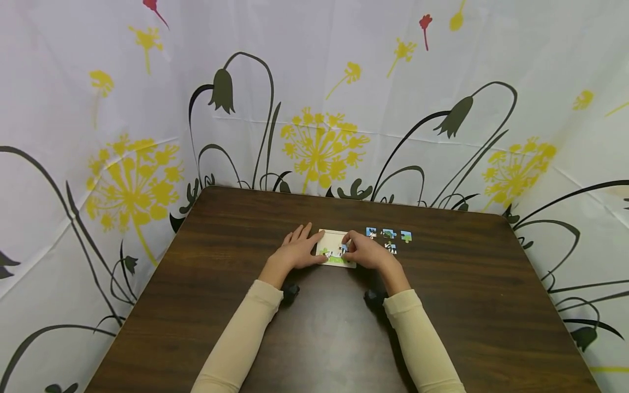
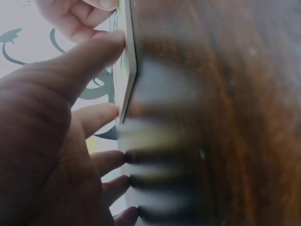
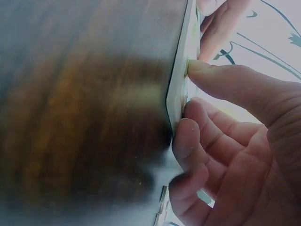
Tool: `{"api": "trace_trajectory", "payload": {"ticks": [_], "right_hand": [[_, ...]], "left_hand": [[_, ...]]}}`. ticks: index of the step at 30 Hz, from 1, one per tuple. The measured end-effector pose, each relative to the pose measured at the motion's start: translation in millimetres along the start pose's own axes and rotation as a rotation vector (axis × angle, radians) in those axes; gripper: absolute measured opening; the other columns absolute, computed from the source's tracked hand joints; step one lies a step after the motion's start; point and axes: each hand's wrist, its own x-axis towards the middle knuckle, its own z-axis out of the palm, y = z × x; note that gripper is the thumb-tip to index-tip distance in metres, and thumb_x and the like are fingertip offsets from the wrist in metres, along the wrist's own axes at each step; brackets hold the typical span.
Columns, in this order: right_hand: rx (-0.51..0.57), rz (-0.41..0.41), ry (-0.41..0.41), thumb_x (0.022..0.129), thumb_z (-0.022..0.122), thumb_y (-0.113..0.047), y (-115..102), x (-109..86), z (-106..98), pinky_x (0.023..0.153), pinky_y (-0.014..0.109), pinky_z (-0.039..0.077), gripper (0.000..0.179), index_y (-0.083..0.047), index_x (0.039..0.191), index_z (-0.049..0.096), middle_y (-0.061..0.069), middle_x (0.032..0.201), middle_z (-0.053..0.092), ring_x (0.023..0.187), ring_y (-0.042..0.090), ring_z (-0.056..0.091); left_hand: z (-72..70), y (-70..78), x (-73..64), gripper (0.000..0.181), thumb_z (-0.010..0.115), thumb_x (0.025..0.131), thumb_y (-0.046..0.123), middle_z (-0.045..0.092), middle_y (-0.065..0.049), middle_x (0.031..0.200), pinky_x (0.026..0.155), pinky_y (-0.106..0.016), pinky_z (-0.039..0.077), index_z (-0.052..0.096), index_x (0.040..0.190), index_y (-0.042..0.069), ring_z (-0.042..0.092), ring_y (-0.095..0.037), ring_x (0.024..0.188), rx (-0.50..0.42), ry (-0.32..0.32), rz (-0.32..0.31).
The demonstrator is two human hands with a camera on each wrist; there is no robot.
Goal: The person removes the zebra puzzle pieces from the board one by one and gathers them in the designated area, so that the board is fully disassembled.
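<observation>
A small pale puzzle tray (image 1: pixel 330 238) lies on the table, with green and white pieces (image 1: pixel 336 260) fitted along its near side. My left hand (image 1: pixel 294 252) rests at the tray's left side, fingers spread. Its thumb (image 2: pixel 106 49) touches the near edge and its index fingertip (image 2: pixel 110 112) meets the corner; the other fingertips are on the table. On the tray's right side, my right hand (image 1: pixel 369 252) pinches a blue, black and white jigsaw piece (image 1: pixel 342 248) between thumb and forefinger. In the right wrist view the right thumb (image 3: pixel 207 70) lies at the tray's near edge, and the piece is hidden.
Several loose jigsaw pieces (image 1: pixel 388 233) lie on the table right of the tray, close beyond the right hand. The dark wooden table (image 1: pixel 467 305) reaches back to a white curtain (image 1: pixel 314 82) printed with flowers. Dark wrist cameras sit under both wrists.
</observation>
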Motion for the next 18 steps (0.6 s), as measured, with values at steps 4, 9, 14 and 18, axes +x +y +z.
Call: {"api": "trace_trajectory", "payload": {"ticks": [4,9,14,18], "right_hand": [[0.031,0.001,-0.029,0.102,0.075,-0.015,0.1,2.4,-2.8,0.069,0.03,0.046,0.034,-0.003,0.129,0.057,0.009,0.094,0.064,0.076,0.019,0.055],[0.088,0.006,-0.091,0.102,0.074,-0.011,0.5,1.0,-4.8,0.067,0.029,0.045,0.035,-0.001,0.128,0.054,0.008,0.087,0.061,0.072,0.018,0.052],[0.096,-0.015,-0.112,0.102,0.073,-0.011,1.3,3.3,-6.3,0.065,0.029,0.044,0.035,-0.001,0.128,0.051,0.006,0.083,0.061,0.068,0.017,0.051],[0.095,-0.02,-0.106,0.102,0.073,-0.011,2.2,7.0,-9.2,0.065,0.029,0.044,0.035,-0.004,0.127,0.049,0.006,0.082,0.061,0.068,0.016,0.051]], "left_hand": [[-1.4,-0.1,-4.1,0.094,0.067,0.1,0.065,0.0,-0.014,0.183,0.135,-0.064,0.004,0.02,0.174,0.031,-0.001,-0.039,0.17,-0.013,0.002,0.02],[5.8,-0.9,-3.2,0.091,0.063,0.102,0.063,-0.003,-0.012,0.183,0.136,-0.062,0.002,0.018,0.175,0.031,-0.004,-0.037,0.17,-0.001,-0.021,0.013],[7.4,-0.8,-2.1,0.085,0.059,0.106,0.06,-0.003,-0.012,0.183,0.136,-0.062,0.001,0.019,0.175,0.032,-0.004,-0.037,0.17,0.012,-0.015,-0.003],[2.8,1.1,-2.6,0.083,0.059,0.106,0.059,0.001,-0.013,0.183,0.136,-0.062,0.004,0.021,0.174,0.031,0.0,-0.037,0.17,0.005,0.011,-0.01]]}}
